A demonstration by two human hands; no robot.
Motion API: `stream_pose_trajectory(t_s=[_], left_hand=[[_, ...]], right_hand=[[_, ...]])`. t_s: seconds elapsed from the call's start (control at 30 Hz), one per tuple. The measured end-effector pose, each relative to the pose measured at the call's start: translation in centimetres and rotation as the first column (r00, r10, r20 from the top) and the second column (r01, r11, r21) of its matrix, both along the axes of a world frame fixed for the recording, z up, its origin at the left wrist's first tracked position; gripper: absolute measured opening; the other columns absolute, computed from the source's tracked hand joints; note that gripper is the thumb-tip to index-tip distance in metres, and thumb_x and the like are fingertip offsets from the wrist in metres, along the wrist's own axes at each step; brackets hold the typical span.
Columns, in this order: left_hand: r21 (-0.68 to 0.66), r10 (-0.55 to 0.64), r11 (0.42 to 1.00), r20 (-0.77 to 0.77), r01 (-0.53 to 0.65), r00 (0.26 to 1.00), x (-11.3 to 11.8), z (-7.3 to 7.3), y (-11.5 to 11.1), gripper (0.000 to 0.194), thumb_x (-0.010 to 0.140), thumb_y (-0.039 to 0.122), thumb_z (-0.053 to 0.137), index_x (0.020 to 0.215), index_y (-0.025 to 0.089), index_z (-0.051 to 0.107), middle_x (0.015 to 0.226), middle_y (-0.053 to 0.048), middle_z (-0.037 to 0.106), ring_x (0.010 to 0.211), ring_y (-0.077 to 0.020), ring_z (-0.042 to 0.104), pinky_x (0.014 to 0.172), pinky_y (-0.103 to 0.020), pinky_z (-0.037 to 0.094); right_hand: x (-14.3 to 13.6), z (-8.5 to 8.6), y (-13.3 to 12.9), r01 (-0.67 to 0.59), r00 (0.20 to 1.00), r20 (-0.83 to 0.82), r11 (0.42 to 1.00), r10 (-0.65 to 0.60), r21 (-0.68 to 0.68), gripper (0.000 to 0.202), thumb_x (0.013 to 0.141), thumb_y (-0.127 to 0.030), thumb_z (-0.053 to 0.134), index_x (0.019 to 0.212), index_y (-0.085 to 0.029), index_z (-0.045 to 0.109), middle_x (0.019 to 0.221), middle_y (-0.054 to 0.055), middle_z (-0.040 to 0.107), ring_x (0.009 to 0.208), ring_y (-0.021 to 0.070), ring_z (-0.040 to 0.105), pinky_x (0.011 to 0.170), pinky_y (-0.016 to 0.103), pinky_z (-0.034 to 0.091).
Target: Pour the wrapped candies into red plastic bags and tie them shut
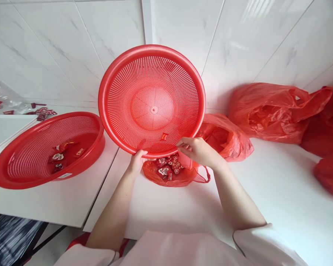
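Note:
A large round red plastic colander (154, 129) is tipped up, its open side facing me. My left hand (137, 162) is closed on its lower rim. One small red packet (163, 137) lies inside, low on the wall. My right hand (194, 149) is at the lower right rim, fingers slightly bent and apart, holding nothing visible; whether it touches the rim I cannot tell. Below the colander, a red plastic bag (166, 183) sits open on the table with several small red wrapped packets (164, 171) in it. The colander hides the bag's far side.
Another red colander (52, 177) with several packets stands tilted at left. Behind my right hand is an open red bag (235, 142); a fuller red bag (272, 111) stands farther right. Loose packets (44, 112) lie by the tiled wall (58, 48). A seam (101, 184) divides the white tables.

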State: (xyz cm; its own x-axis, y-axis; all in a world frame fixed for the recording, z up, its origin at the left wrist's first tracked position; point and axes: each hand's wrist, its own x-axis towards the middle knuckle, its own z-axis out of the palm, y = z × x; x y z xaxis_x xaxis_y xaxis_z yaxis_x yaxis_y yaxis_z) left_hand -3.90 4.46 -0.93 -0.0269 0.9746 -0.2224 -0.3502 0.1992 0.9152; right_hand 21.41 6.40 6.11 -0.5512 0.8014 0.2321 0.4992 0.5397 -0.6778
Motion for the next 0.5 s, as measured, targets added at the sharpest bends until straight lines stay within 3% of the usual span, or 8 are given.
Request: stream_pose_trajectory(t_s=[0.1, 0.17, 0.23, 0.3, 0.37, 0.43, 0.5], left_hand=[[0.006, -0.049, 0.999, -0.002, 0.049, 0.999, 0.5, 0.2, -0.3, 0.023, 0.068, 0.024, 0.058, 0.080, 0.009, 0.069, 0.083, -0.012, 0.071, 0.084, -0.0310, 0.068, 0.071, -0.044, 0.058], [0.008, -0.078, 0.997, 0.005, 0.078, 0.997, 1.0, 0.4, -0.6, 0.027, 0.068, 0.023, 0.059, 0.088, 0.010, 0.069, 0.086, -0.011, 0.071, 0.085, -0.0306, 0.068, 0.071, -0.045, 0.059], [0.008, -0.104, 0.995, 0.013, 0.104, 0.994, 1.4, 0.5, -0.8, 0.030, 0.068, 0.023, 0.060, 0.093, 0.009, 0.068, 0.089, -0.011, 0.070, 0.086, -0.0305, 0.068, 0.070, -0.045, 0.059], [-0.001, -0.124, 0.992, 0.007, 0.124, 0.992, 1.6, 0.4, -0.9, 0.029, 0.068, 0.023, 0.060, 0.092, 0.008, 0.067, 0.089, -0.012, 0.070, 0.086, -0.0304, 0.067, 0.069, -0.044, 0.059], [-0.008, -0.113, 0.994, -0.011, 0.113, 0.994, 1.6, 0.2, -0.8, 0.027, 0.068, 0.024, 0.059, 0.089, 0.008, 0.066, 0.087, -0.012, 0.070, 0.085, -0.0299, 0.067, 0.068, -0.043, 0.059], [-0.001, -0.064, 0.998, -0.024, 0.064, 0.998, 1.5, -0.1, -0.7, 0.025, 0.068, 0.023, 0.059, 0.088, 0.009, 0.065, 0.086, -0.011, 0.069, 0.084, -0.0292, 0.068, 0.067, -0.044, 0.059], [0.009, -0.020, 1.000, -0.019, 0.021, 1.000, 1.3, -0.3, -0.5, 0.025, 0.067, 0.022, 0.059, 0.089, 0.009, 0.065, 0.086, -0.010, 0.069, 0.084, -0.0291, 0.068, 0.068, -0.045, 0.059]], right_hand=[[-0.9, -1.0, 0.5, 0.036, 0.999, 0.005, 0.991, -0.037, 0.128, 0.026, 0.093, -0.031, 0.049, 0.113, -0.020, 0.061, 0.113, 0.010, 0.067, 0.102, 0.0215, 0.063, 0.090, 0.039, 0.049], [-1.6, -2.1, 0.8, 0.062, 0.994, 0.081, 0.977, -0.079, 0.202, 0.044, 0.092, -0.041, 0.050, 0.130, -0.018, 0.051, 0.137, 0.014, 0.051, 0.127, 0.0275, 0.047, 0.105, 0.049, 0.037], [-2.0, -3.2, 1.1, 0.058, 0.977, 0.193, 0.979, -0.096, 0.196, 0.061, 0.091, -0.050, 0.049, 0.140, -0.016, 0.041, 0.148, 0.017, 0.037, 0.139, 0.0315, 0.030, 0.112, 0.059, 0.020], [-2.2, -3.7, 1.1, 0.001, 0.964, 0.265, 0.994, -0.030, 0.112, 0.069, 0.089, -0.055, 0.049, 0.142, -0.014, 0.038, 0.148, 0.019, 0.036, 0.140, 0.0329, 0.028, 0.113, 0.060, 0.014], [-2.2, -3.5, 0.9, -0.131, 0.963, 0.239, 0.991, 0.124, 0.013, 0.066, 0.086, -0.053, 0.056, 0.139, -0.016, 0.044, 0.142, 0.017, 0.045, 0.133, 0.0306, 0.040, 0.111, 0.052, 0.028], [-2.1, -2.9, 0.7, -0.273, 0.952, 0.126, 0.961, 0.277, -0.048, 0.049, 0.085, -0.041, 0.060, 0.130, -0.021, 0.055, 0.128, 0.011, 0.060, 0.117, 0.0240, 0.056, 0.099, 0.038, 0.044], [-2.0, -2.5, 0.6, -0.322, 0.946, 0.022, 0.944, 0.324, -0.069, 0.027, 0.087, -0.026, 0.057, 0.113, -0.024, 0.065, 0.106, 0.004, 0.070, 0.095, 0.0172, 0.066, 0.085, 0.029, 0.050]])
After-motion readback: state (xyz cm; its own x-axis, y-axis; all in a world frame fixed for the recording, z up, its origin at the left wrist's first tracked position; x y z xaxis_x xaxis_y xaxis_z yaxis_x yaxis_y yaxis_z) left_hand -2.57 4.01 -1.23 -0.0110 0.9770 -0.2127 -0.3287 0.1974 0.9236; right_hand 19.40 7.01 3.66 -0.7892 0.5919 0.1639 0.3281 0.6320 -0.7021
